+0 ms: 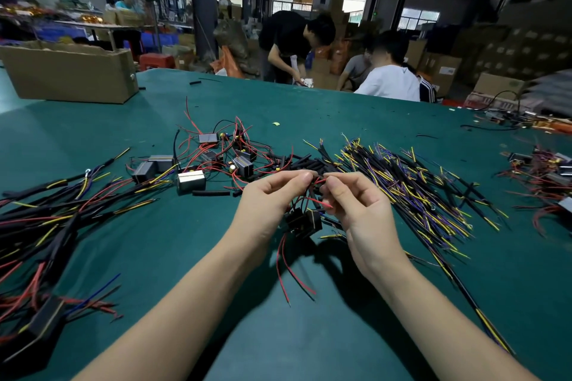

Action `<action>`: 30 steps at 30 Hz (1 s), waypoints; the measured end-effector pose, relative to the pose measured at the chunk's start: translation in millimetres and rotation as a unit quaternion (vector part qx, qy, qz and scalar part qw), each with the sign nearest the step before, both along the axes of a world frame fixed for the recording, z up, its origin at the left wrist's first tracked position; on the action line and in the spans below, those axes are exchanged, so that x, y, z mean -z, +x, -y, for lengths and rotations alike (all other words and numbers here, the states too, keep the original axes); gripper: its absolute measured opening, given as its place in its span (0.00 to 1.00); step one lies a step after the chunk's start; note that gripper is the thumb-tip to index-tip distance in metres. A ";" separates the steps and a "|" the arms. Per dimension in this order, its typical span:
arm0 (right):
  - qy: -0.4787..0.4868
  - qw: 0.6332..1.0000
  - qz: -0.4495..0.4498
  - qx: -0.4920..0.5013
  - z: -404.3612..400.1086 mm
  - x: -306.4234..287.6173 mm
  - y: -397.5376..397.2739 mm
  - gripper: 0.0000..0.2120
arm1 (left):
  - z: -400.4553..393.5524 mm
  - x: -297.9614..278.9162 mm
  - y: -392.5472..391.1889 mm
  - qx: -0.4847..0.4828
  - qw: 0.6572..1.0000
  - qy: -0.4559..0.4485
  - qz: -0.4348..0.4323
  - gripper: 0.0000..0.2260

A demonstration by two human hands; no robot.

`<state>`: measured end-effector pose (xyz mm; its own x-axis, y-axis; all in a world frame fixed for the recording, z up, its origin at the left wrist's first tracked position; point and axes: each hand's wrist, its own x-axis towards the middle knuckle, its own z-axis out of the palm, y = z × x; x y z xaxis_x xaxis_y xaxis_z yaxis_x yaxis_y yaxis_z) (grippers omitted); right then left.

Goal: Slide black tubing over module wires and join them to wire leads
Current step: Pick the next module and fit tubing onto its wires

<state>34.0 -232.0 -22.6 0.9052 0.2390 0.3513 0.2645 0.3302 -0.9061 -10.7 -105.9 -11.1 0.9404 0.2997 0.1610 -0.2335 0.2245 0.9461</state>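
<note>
My left hand [272,198] and my right hand [356,204] meet above the green table [309,334]. Both pinch thin red wires [320,202] that come from a small black module [305,221] hanging between my palms. More red wires [289,272] dangle from the module toward the table. A short piece of black tubing [312,195] seems to sit at my fingertips; its exact position is hard to see. Loose black tubing pieces [305,162] lie just beyond my hands.
Modules with red wires [223,151] lie at centre. Yellow-purple wire leads [411,185] fan out on the right. Joined assemblies [46,219] pile up on the left. A cardboard box [68,71] stands far left. People work beyond the table's far edge.
</note>
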 end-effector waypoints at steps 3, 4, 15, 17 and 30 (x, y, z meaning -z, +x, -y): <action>-0.005 1.000 -0.008 -0.010 1.2 0.1 0.7 0.08 | -2.5 -1.1 -0.5 0.011 0.999 0.037 -0.002 0.04; -0.012 1.000 -0.007 -0.011 2.0 -0.1 1.1 0.08 | -4.1 -1.3 -0.9 0.015 0.999 0.047 -0.004 0.04; -0.021 0.999 -0.014 -0.044 6.9 -3.3 0.8 0.08 | -13.3 -2.5 -0.7 0.046 0.993 0.107 -0.035 0.07; -0.018 0.999 -0.010 -0.050 7.1 -4.7 0.1 0.07 | -15.3 -2.3 -0.7 0.058 0.991 0.109 -0.043 0.09; -0.008 0.998 0.017 -0.053 8.5 -5.0 0.7 0.04 | -18.8 -1.2 0.3 0.054 0.988 0.134 -0.046 0.07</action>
